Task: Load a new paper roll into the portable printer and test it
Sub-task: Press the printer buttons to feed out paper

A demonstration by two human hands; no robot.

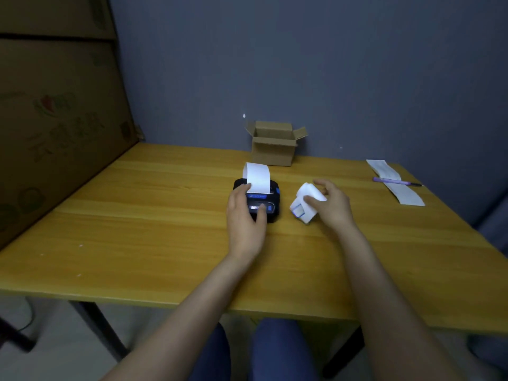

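Note:
A small black portable printer (270, 200) sits mid-table with a white paper strip (257, 178) curling up and back from its slot. My left hand (246, 215) rests on the printer's left side, thumb on its front panel near the lit display. To the right, my right hand (334, 206) grips a white paper roll (306, 203) with a loose printed end, just above the table.
A small open cardboard box (273, 145) stands at the back against the grey wall. A long paper strip (395, 181) with a purple pen (397, 182) across it lies at the far right. Large cardboard boxes (55, 105) wall off the left side of the wooden table (154, 229).

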